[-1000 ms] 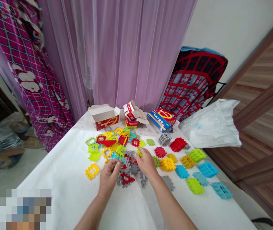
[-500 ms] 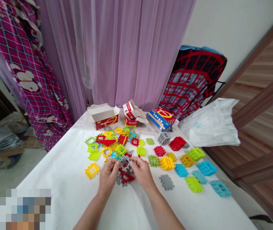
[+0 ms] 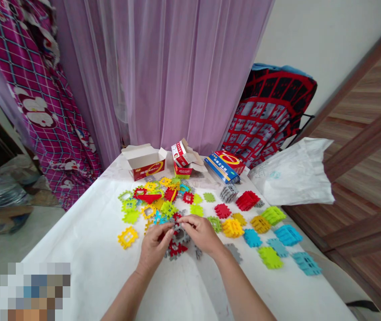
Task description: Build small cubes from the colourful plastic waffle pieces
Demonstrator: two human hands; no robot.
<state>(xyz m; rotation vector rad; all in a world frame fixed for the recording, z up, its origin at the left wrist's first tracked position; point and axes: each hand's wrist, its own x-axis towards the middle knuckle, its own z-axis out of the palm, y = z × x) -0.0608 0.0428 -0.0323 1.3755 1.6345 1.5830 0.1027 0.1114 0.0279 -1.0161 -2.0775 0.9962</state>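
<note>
My left hand (image 3: 156, 244) and my right hand (image 3: 201, 232) are close together over the white table (image 3: 86, 267). Both are closed, fingertips pinching a grey toothed building block piece (image 3: 180, 233) with an opening in its middle. Right below it lie red toothed pieces (image 3: 177, 248) with grey ones; whether they are joined to the held piece I cannot tell. Another grey piece (image 3: 198, 253) shows beside my right wrist. Just beyond my fingers spreads a loose pile of mixed pieces, among them a green one (image 3: 168, 208) and a red triangular one (image 3: 148, 199).
Sorted stacks stand to the right: yellow (image 3: 233, 228), red (image 3: 248, 201), blue (image 3: 288, 234) and lime (image 3: 271, 257). At the back are an open red carton (image 3: 148, 169), a small box (image 3: 181, 154) and a blue-red box (image 3: 224, 167). A white bag (image 3: 294, 174) sits at the right edge.
My right hand has shifted inward, and the fingertips of both hands are nearer each other. The grey piece between them has tilted. A grey piece by my right wrist has come into view.
</note>
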